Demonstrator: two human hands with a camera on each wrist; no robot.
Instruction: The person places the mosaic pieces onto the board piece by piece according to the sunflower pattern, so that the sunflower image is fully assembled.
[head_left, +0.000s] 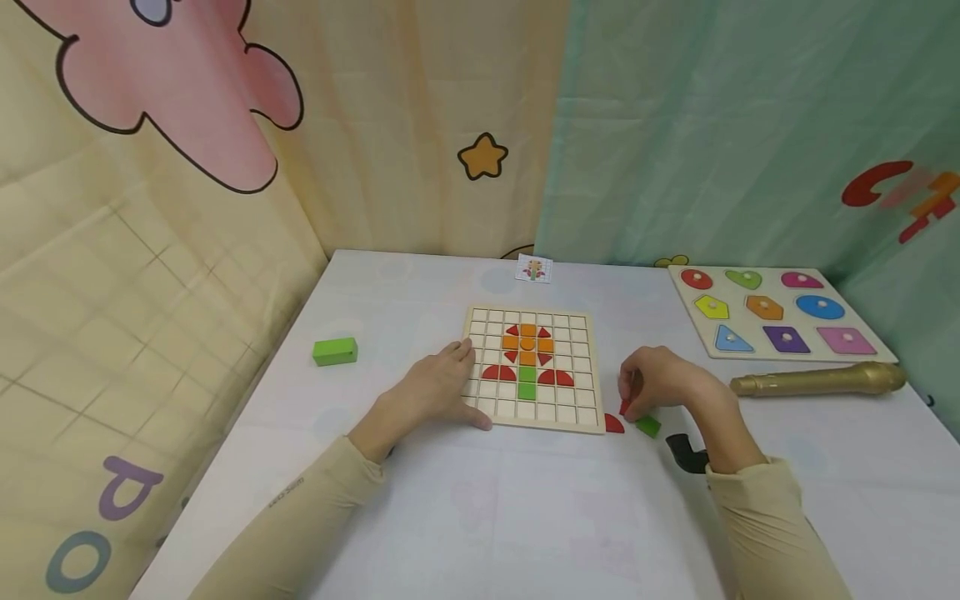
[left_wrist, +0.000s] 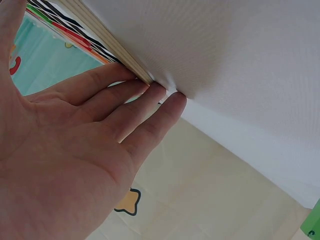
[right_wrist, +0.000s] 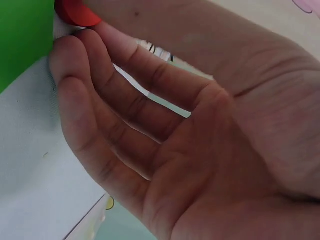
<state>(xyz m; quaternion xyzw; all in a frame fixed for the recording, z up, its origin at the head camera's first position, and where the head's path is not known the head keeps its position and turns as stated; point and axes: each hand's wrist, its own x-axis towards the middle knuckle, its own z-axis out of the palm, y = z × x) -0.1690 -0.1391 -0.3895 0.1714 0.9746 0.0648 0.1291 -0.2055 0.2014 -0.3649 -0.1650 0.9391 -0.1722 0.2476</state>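
A wooden grid board [head_left: 506, 409] lies on the table, its red, orange and green pieces set in a flower pattern. My left hand [head_left: 432, 385] rests along the board's left side, fingers extended; the left wrist view has the fingertips touching the edge of the board [left_wrist: 112, 42]. To the right of the board, my right hand [head_left: 663, 379] pinches a small red piece [head_left: 624, 407] between thumb and fingers, its shape mostly covered. Below that hand lie a red quarter-circle piece [head_left: 614, 424] and a green piece [head_left: 648, 427].
A small pattern card [head_left: 534, 268] lies behind the board. At the back right is a shape puzzle board [head_left: 708, 333], with a gold tapered stick [head_left: 817, 381] in front of it. A green box [head_left: 335, 352] stands at left. Something black [head_left: 684, 455] shows near the right wrist.
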